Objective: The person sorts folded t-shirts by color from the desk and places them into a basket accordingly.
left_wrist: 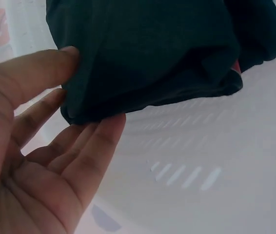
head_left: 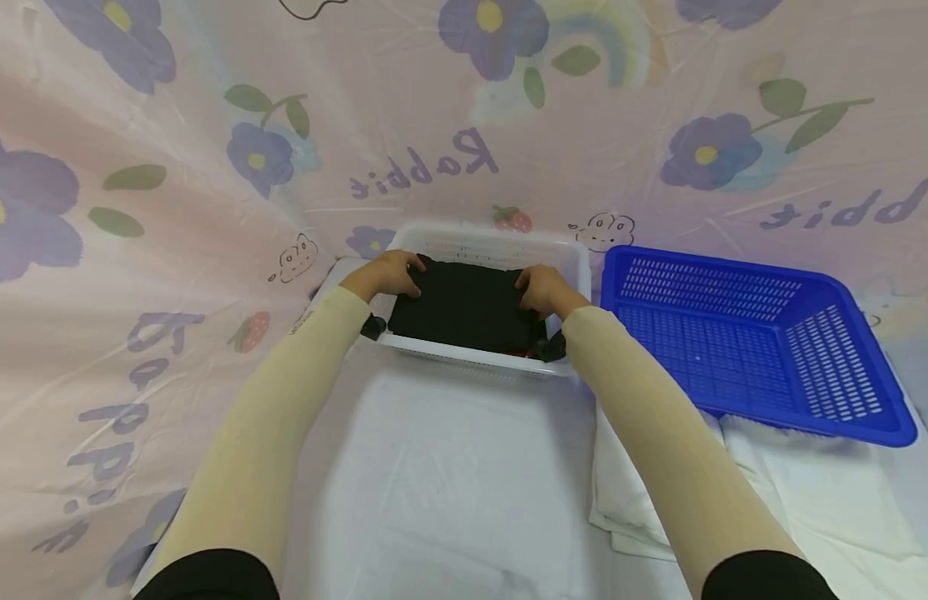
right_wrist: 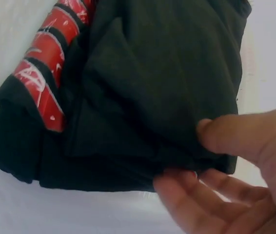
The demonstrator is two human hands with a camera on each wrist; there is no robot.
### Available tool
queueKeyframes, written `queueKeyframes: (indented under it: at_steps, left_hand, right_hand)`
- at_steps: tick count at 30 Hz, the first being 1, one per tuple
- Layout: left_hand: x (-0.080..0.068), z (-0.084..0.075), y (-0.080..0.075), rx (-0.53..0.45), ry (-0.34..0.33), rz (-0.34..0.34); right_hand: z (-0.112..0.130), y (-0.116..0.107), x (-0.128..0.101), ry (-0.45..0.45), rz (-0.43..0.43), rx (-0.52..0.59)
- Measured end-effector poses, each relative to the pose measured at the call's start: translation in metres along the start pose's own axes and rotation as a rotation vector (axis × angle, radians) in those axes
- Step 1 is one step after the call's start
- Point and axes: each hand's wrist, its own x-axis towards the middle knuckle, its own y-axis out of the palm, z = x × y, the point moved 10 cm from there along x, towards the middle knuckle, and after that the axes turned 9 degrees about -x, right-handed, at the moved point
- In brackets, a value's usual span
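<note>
A folded black garment (head_left: 469, 307) lies inside a white plastic basket (head_left: 464, 353). At its left end my left hand (head_left: 391, 273) holds the edge, thumb on top and fingers under the fold, as the left wrist view shows. My right hand (head_left: 546, 290) pinches the opposite end the same way, its thumb (right_wrist: 216, 139) pressed on the upper layer. In the right wrist view, a red band with white marks (right_wrist: 48, 58) shows on black cloth beside the upper fold. The cloth beneath the top layers is mostly hidden.
To the right stands a blue plastic basket (head_left: 734, 404) with slotted walls, partly over folded white cloth (head_left: 816, 492). A printed curtain (head_left: 403, 108) hangs behind the white basket and along the left side. White sheeting (head_left: 441, 467) covers the surface in front.
</note>
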Motion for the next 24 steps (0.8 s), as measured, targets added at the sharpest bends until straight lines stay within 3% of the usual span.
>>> queueKeyframes:
  at_steps: [9,17,24]
  left_hand:
    - [-0.014,-0.003,-0.008,-0.068,0.045,-0.013]
    - [-0.048,-0.025,-0.017,-0.057,0.152,-0.095]
    - [-0.077,-0.037,-0.024,-0.119,0.215,-0.150]
  right_hand:
    - [0.009,-0.013,-0.018,-0.070,-0.058,-0.073]
    - [0.021,-0.032,-0.046,-0.196,-0.176,-0.044]
    - [0.022,-0.051,-0.083,-0.259,-0.247,0.015]
